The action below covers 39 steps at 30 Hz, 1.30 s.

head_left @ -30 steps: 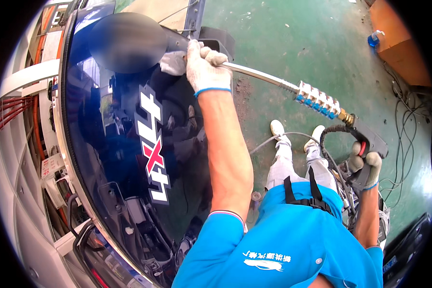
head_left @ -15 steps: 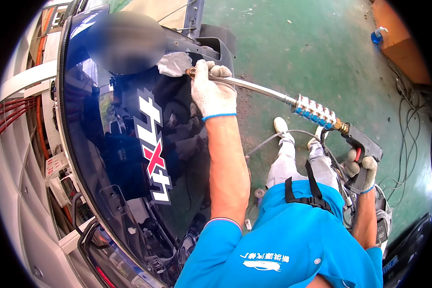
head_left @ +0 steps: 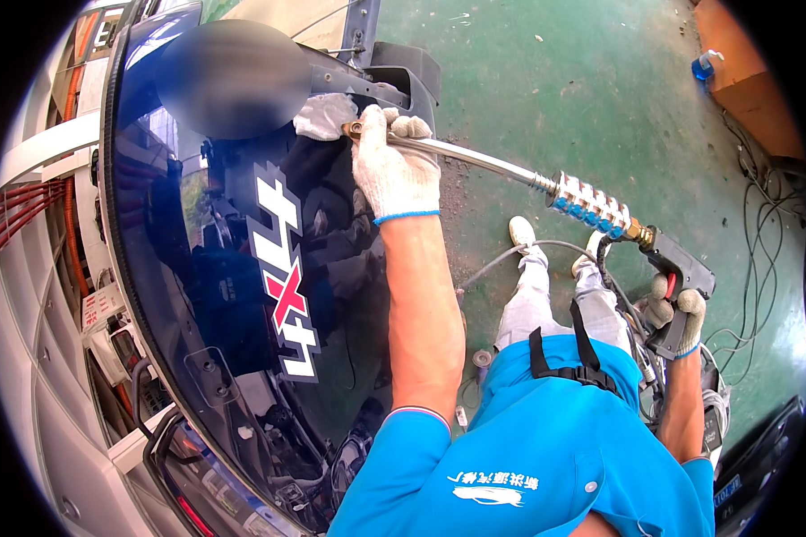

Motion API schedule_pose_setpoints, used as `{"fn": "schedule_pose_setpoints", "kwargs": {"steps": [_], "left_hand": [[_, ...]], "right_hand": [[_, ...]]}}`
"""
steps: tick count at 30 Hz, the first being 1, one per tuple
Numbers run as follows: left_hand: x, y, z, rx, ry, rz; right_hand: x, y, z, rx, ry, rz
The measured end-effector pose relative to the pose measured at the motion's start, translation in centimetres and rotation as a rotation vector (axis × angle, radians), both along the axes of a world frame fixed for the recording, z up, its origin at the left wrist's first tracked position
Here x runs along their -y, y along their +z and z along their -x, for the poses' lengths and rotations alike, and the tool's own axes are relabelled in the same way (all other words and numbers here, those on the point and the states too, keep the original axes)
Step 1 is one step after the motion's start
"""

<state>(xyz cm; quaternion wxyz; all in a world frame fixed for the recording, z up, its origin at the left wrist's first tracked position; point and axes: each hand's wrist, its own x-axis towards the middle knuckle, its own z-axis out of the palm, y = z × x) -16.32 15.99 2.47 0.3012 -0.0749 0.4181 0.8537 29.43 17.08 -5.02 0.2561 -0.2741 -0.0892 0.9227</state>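
Observation:
Across the upper middle runs a slide-hammer dent puller [head_left: 591,206] with a long metal rod, a ribbed silver sliding weight and a black pistol grip. My left hand [head_left: 397,174], in a white knitted glove, is closed around the rod near its brass-coloured tip. That tip is at a pale bare patch [head_left: 325,116] on a glossy dark blue vehicle panel [head_left: 215,268]; I cannot tell whether they touch. My right hand [head_left: 676,315], also gloved, is wrapped around the pistol grip at lower right, its fingers by the red trigger.
A grey cable [head_left: 501,259] runs past my shoes. More cables [head_left: 761,242] lie on the green floor [head_left: 510,98] at right. A pump bottle [head_left: 706,65] stands by an orange-brown box [head_left: 752,107]. A black plastic part [head_left: 403,76] sits beside the panel's edge.
My left hand and the puller's tip have shifted slightly left and up along the panel. My right hand stays on the pistol grip, almost unmoved.

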Motion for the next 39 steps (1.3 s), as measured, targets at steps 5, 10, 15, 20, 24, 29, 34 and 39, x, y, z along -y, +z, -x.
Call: {"fn": "schedule_pose_setpoints", "kwargs": {"steps": [5, 10, 15, 20, 24, 29, 34, 39], "left_hand": [[0.1, -0.1, 0.1, 0.019, -0.001, -0.001], [0.2, 0.4, -0.1, 0.028, -0.028, -0.019], [0.3, -0.4, -5.8, 0.019, -0.131, -0.041], [-2.2, -3.3, -18.0, 0.103, -0.263, 0.146], [-2.3, -2.4, -13.9, 0.117, -0.253, 0.081], [-0.9, -3.3, -18.0, 0.108, -0.308, 0.037], [0.1, -2.8, -11.6, -0.122, -0.440, 0.162], [0.8, 1.2, 1.2, 0.187, -0.123, -0.013]], "right_hand": [[-0.6, 1.0, 0.7, 0.011, -0.017, 0.022], [-1.5, 1.2, 0.5, -0.031, -0.002, -0.010], [-1.5, -0.8, -1.4, -0.064, 0.076, 0.031], [-1.8, 1.2, 0.5, 0.040, 0.050, 0.024], [-1.6, 0.6, -0.5, 0.019, 0.038, 0.082], [-1.9, 1.3, 0.3, 0.034, 0.038, 0.075], [-2.0, 3.3, 1.0, 0.185, -0.053, 0.134], [-2.4, 2.3, -0.3, 0.140, 0.080, 0.117]]}}
